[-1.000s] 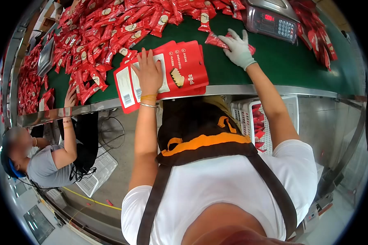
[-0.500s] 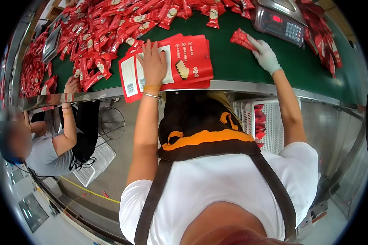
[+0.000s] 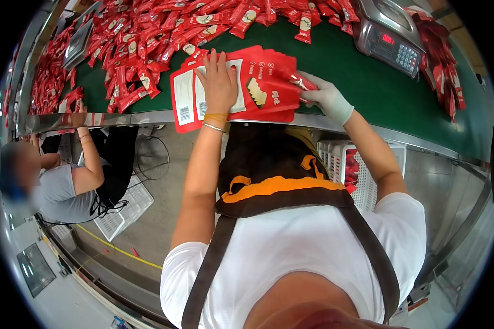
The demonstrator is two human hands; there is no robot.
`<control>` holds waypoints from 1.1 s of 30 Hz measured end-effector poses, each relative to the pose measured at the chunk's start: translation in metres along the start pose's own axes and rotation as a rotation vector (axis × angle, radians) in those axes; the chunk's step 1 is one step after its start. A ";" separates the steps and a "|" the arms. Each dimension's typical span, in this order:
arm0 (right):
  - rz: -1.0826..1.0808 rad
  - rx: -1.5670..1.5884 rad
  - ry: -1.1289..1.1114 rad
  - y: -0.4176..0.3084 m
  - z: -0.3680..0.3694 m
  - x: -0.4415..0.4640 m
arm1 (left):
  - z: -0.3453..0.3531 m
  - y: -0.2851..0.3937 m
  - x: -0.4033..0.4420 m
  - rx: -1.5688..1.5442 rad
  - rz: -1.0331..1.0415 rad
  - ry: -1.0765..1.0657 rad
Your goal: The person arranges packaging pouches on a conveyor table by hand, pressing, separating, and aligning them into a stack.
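My left hand (image 3: 219,88) lies with its fingers spread over the white label of the top pouch in a fanned stack of flat red printed pouches (image 3: 266,68). The stack rests at the belt's front edge. My right hand (image 3: 329,100), in a white glove, pinches small red snack packets (image 3: 303,82) at the right end of the pouches. The far ends of the packets overlap the top pouch there; whether they are inside its mouth I cannot tell. Beyond my left hand spreads a large pile of loose red packets (image 3: 148,33).
A digital scale (image 3: 392,44) stands on the green belt (image 3: 362,93), with more red packaging (image 3: 447,77) to its right. Below the belt is a white crate (image 3: 392,159) holding red items. At the left, a co-worker in a grey sleeve (image 3: 60,183) handles red packets; another scale (image 3: 78,44) stands beyond.
My right hand has brought the packets left and nearer, from beside the scale to the pouches' right end. My left hand stays on the stack. The whole view has shifted slightly.
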State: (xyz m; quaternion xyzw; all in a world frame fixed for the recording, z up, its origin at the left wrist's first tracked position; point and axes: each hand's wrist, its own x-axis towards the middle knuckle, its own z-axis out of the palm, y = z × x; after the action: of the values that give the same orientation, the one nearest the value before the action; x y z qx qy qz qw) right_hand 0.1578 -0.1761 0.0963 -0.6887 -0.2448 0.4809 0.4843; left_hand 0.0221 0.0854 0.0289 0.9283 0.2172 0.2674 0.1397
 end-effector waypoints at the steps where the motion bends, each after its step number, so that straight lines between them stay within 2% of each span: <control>1: -0.013 0.240 0.048 0.003 0.000 0.001 | 0.000 0.000 0.000 0.000 -0.007 0.006; 2: -0.025 0.479 0.096 0.006 -0.002 0.001 | 0.000 0.000 0.000 -0.002 -0.012 0.006; 3: -0.021 0.472 0.093 0.010 -0.005 0.000 | 0.000 0.000 -0.001 -0.005 -0.018 0.002; 6: 0.026 0.712 0.199 0.020 -0.003 -0.010 | 0.000 0.001 -0.002 -0.011 -0.025 0.006; 7: 0.031 0.712 0.203 0.022 0.003 -0.016 | 0.000 0.001 -0.001 -0.008 -0.021 0.013; 9: 0.082 0.917 0.137 0.021 0.015 -0.027 | 0.001 0.000 -0.001 -0.013 -0.015 0.011; 11: 0.112 0.907 0.099 0.021 0.012 -0.027 | 0.001 0.001 -0.001 -0.016 -0.010 0.011; 14: 0.000 -0.140 0.096 0.009 -0.007 0.001 | -0.003 0.002 -0.001 -0.024 0.012 0.010; 15: -0.439 -0.645 0.268 0.018 -0.009 0.019 | -0.004 0.002 0.000 -0.011 0.021 0.004; 17: -0.761 -0.931 0.213 0.022 -0.017 0.066 | -0.007 0.005 0.002 0.007 0.036 0.014; 19: -0.810 -0.776 -0.177 0.029 0.002 0.104 | -0.013 0.011 0.003 0.092 0.069 0.023; 20: -0.785 -0.737 -0.252 0.041 0.020 0.123 | -0.020 0.017 0.004 0.121 0.101 -0.004; 21: -0.744 -0.731 -0.253 0.050 0.037 0.134 | -0.022 0.017 0.005 0.128 0.103 0.010; 23: -0.685 -0.697 -0.280 0.055 0.047 0.141 | -0.017 0.011 0.003 0.082 0.143 -0.112; 26: -0.736 -0.677 -0.296 0.043 0.003 0.122 | -0.012 0.008 0.003 0.116 0.141 -0.183; 27: -0.815 -0.730 -0.231 0.036 -0.020 0.115 | -0.010 0.008 0.003 0.166 0.161 -0.221; 28: -0.344 -0.620 -0.138 -0.009 -0.031 0.096 | -0.007 0.007 0.003 0.162 0.164 -0.207; 29: -0.037 -0.554 -0.064 -0.027 -0.058 0.097 | -0.007 0.007 0.004 0.158 0.164 -0.203; 30: -0.319 -0.758 0.329 -0.003 -0.084 0.122 | -0.007 0.007 0.005 0.162 0.167 -0.210; 32: -0.245 -0.672 0.879 -0.029 -0.078 0.131 | -0.007 0.007 0.003 0.161 0.181 -0.218; 33: -0.306 -0.773 0.983 -0.022 -0.080 0.147 | -0.007 0.007 0.003 0.162 0.174 -0.219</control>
State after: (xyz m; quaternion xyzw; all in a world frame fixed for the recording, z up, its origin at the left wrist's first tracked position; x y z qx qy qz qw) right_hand 0.2937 -0.0834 0.0587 -0.9108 -0.2456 -0.0883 0.3200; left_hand 0.0227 0.0820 0.0381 0.9755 0.1404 0.1572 0.0634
